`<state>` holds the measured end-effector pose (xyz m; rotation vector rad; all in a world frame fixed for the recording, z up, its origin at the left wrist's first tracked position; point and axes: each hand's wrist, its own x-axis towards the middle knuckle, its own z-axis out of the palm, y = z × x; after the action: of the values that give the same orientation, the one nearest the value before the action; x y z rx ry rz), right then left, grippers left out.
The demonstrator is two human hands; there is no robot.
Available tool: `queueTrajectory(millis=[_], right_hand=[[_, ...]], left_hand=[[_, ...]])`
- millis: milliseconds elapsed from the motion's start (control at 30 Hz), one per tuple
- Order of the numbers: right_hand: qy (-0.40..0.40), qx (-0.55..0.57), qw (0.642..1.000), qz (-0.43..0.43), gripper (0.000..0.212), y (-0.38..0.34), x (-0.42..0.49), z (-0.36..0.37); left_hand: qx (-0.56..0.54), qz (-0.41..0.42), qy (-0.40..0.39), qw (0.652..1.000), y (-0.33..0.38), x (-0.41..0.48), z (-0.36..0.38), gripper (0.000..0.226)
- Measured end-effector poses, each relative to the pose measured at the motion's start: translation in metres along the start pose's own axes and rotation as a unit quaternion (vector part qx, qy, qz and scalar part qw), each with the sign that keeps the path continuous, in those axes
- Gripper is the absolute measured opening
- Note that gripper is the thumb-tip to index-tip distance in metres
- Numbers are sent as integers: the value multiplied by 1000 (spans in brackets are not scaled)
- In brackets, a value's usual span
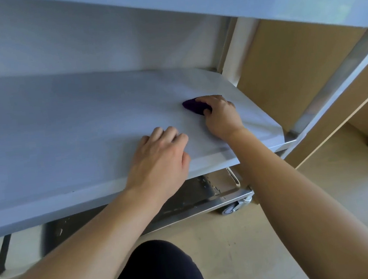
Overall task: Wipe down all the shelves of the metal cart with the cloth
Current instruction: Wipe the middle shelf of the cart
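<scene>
Right hand [220, 113] clutches the crumpled dark purple cloth [194, 107] on the grey metal cart's middle shelf [65, 132]; left hand [161, 157] rests flat, fingers loose, holding nothing.

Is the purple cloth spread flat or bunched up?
Bunched up: the cloth shows as a small wad under the right hand on the middle shelf.

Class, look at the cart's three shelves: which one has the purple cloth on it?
The middle shelf: the right hand presses the purple cloth there, beneath the top shelf and above the bottom shelf.
</scene>
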<state>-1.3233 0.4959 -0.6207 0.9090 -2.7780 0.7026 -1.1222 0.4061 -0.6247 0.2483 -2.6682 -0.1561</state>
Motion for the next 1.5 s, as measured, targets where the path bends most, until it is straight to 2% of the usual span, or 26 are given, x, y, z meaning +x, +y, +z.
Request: queueTrajectory(millis=[133,233,300,400,533,633,833,1000,1100,1267,1400,1500], right_hand=[[8,-11,999,45,48,22,25,-5],[10,-22,994,105,49,25,50,-8],[-4,-30,993,112,45,14,64,-6],[-30,-16,998,61,37,-18,73,5],[-71,10,995,-73,46,-55,54,26],[-47,-2,995,-87,48,-42,34,25],[-16,-12,999,38,46,13,53,-4],[-16,14,996,86,38,16,90,-7],[-23,-11,995,101,39,5,112,3],[-67,15,998,12,39,-21,126,19],[-127,16,979,-156,47,-55,92,32],[-114,29,961,-251,47,-50,47,25]], left_hand=[[-25,-11,-4,1000,1,1,4,28],[-46,-33,10,998,5,-2,4,22],[-46,-43,25,998,5,-3,3,17],[-39,-49,34,997,5,-5,3,14],[-37,-44,36,998,1,-4,1,14],[-47,-46,15,998,-2,-3,1,20],[-60,-43,7,997,-1,-3,1,26],[-66,-51,20,996,0,-4,1,26],[-50,-50,30,997,1,-4,0,25],[-30,-48,34,998,0,-4,0,15],[-28,-52,33,998,-2,-3,-1,18],[-24,-53,37,998,0,-4,-2,16]])
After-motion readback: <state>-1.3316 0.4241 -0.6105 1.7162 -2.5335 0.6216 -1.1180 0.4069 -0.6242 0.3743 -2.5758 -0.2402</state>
